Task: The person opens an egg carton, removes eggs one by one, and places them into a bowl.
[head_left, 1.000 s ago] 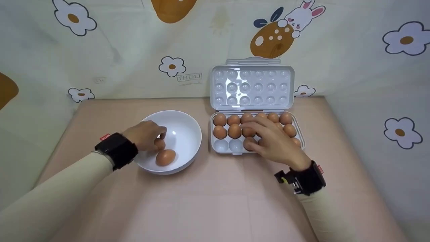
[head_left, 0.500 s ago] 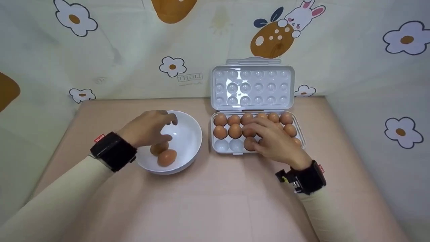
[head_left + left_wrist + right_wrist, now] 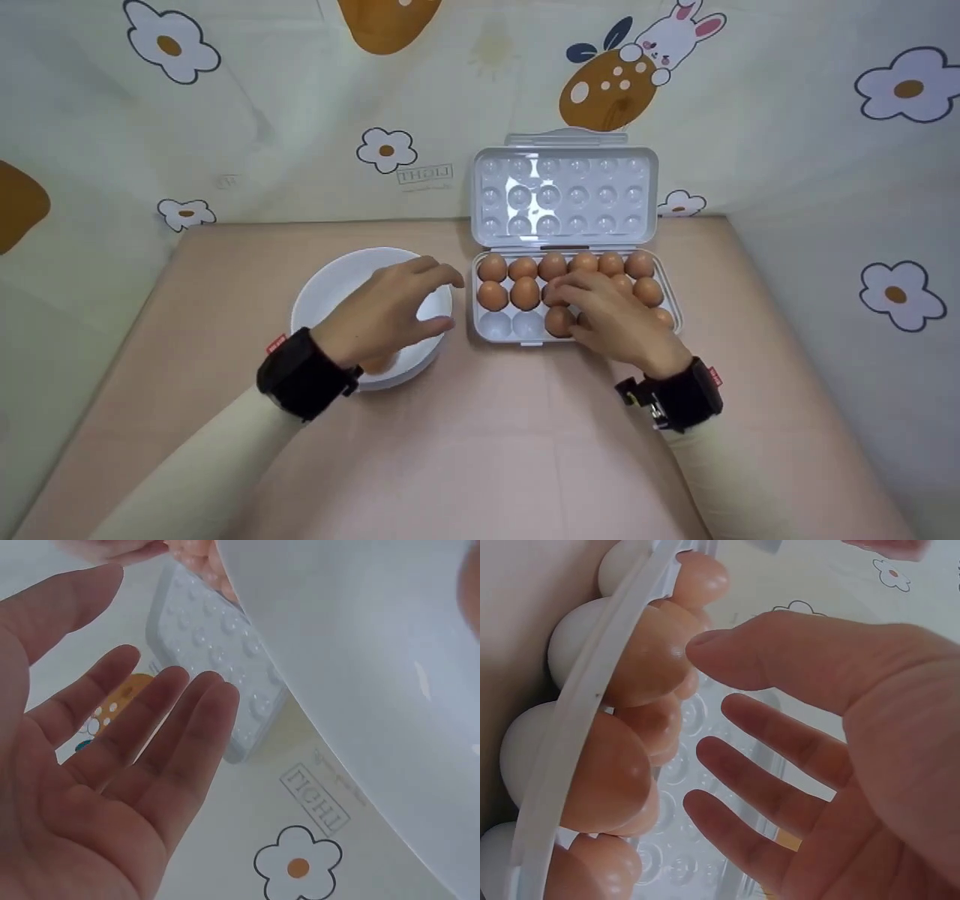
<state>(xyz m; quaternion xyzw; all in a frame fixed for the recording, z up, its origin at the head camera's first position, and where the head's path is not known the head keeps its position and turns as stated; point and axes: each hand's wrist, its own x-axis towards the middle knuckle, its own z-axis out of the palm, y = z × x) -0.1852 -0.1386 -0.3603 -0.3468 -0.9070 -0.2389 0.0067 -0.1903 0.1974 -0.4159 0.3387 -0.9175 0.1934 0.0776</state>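
Observation:
My left hand (image 3: 394,311) hovers over the right side of a white bowl (image 3: 319,289), fingers spread and holding nothing. Under its wrist part of a brown egg (image 3: 379,364) shows in the bowl; the other egg there is hidden in the head view. My right hand (image 3: 615,322) is over the front rows of an egg box (image 3: 495,327), covering some of its eggs. In the right wrist view its fingers are apart with nothing between them, and the thumb tip lies right at the side of a brown egg (image 3: 649,664).
The egg box's clear dimpled lid (image 3: 564,196) stands raised at the back. Brown eggs (image 3: 493,268) fill the back row, and two cups at the front left are bare. A patterned cloth (image 3: 285,112) hangs behind the pinkish tabletop (image 3: 465,457).
My left hand has let go of an egg in the bowl, opened its fingers and moved right toward the egg box. The right hand has barely moved.

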